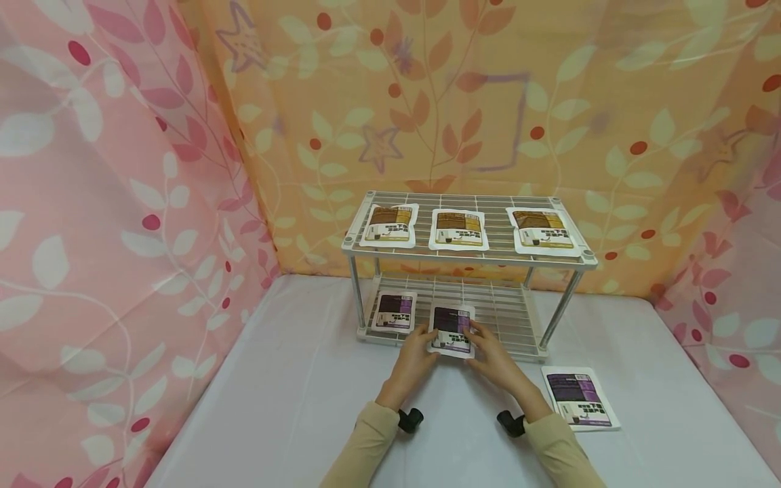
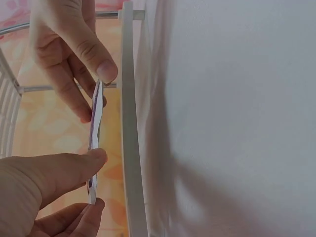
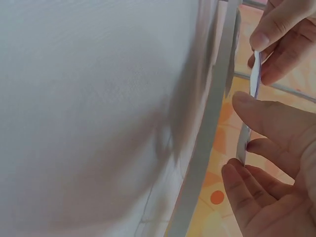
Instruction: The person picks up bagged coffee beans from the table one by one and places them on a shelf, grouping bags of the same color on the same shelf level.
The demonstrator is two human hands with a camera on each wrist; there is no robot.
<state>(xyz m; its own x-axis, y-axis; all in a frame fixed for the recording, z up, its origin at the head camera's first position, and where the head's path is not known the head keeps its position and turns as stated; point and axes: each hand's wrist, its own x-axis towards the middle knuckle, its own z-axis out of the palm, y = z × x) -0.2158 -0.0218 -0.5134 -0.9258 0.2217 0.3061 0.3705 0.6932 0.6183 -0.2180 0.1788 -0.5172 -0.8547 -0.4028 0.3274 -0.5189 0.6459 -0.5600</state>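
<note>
Both hands grip one flat white pouch (image 1: 451, 330) with a black and purple label, over the front of the lower shelf (image 1: 509, 318) of a white wire rack. My left hand (image 1: 415, 350) pinches its left edge, and my right hand (image 1: 490, 352) pinches the right edge. Edge-on in the left wrist view, the thin pouch (image 2: 97, 121) lies between thumbs and fingers, close to the shelf's front rail (image 2: 131, 123). The right wrist view shows the same pouch edge (image 3: 245, 136). To its left, a similar purple-labelled pouch (image 1: 394, 312) sits on the lower shelf.
Three pouches with brown-yellow labels, left (image 1: 390, 226), middle (image 1: 458, 230) and right (image 1: 544, 231), lie on the top shelf (image 1: 421, 199). Another purple-labelled pouch (image 1: 579, 398) rests on the white table (image 1: 274, 407), right of the rack. Metal posts (image 1: 561, 308) stand at the rack's corners; floral curtains surround the table.
</note>
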